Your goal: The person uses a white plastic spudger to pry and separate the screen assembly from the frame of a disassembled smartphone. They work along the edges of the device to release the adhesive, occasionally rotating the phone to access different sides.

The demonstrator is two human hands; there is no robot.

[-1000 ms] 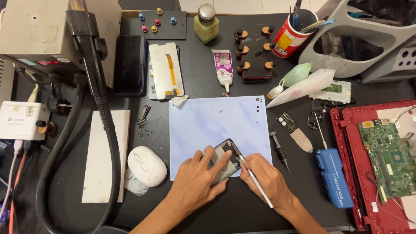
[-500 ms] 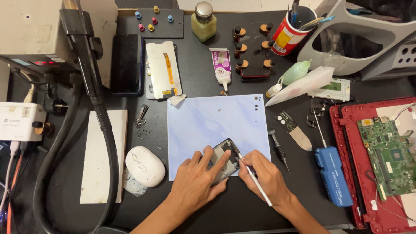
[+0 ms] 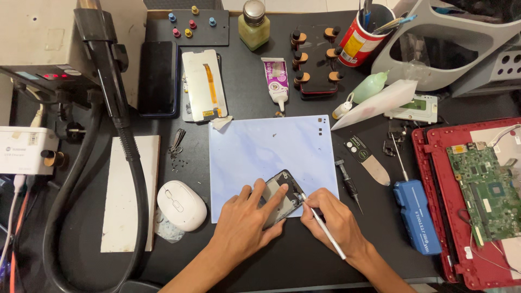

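A dark table (image 3: 304, 255) crowded with repair gear carries a pale blue mat (image 3: 260, 157); at the mat's lower edge lies an opened phone body (image 3: 282, 198). The left hand (image 3: 247, 225) lies flat with its fingers spread over the phone, pinning it rather than gripping. The right hand (image 3: 334, 222) is closed around a thin metal tool (image 3: 323, 228) like a pen, tip at the phone's right edge. To do this well, I judge the left hand should press firmly and the tip should work shallowly with light force, as a slip could scar parts inside.
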